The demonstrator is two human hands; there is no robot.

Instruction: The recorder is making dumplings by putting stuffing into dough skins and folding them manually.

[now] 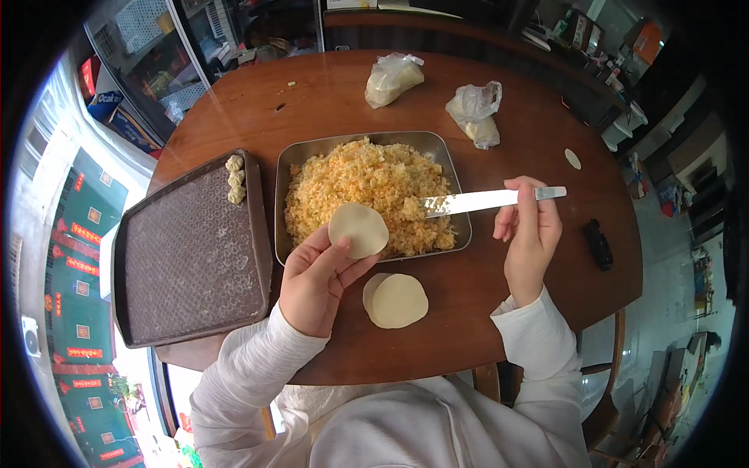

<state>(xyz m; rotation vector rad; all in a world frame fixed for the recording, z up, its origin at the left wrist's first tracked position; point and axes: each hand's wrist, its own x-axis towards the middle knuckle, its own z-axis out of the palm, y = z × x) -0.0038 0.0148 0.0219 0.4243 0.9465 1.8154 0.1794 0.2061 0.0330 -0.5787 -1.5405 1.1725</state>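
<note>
My left hand (319, 272) holds a round dough wrapper (358, 231) between thumb and fingers, over the near edge of a metal tray (459, 234). Chopped filling (363, 175) is heaped in that tray. My right hand (529, 234) grips a flat metal spatula (474, 202) by its right end; its left end touches the filling at the tray's right side. Two or more wrappers (400, 300) lie overlapping on the table in front of me. To the left, three small pleated dumplings (236, 178) sit in a row at the far right corner of a dark, flour-dusted tray (193, 251).
Two plastic bags with pale contents (395, 79) (477, 114) stand at the table's far side. A single pale disc (572, 159) and a black object (598, 244) lie at the right. The wooden table (327, 351) has a curved edge; a wooden chair (611, 374) stands near right.
</note>
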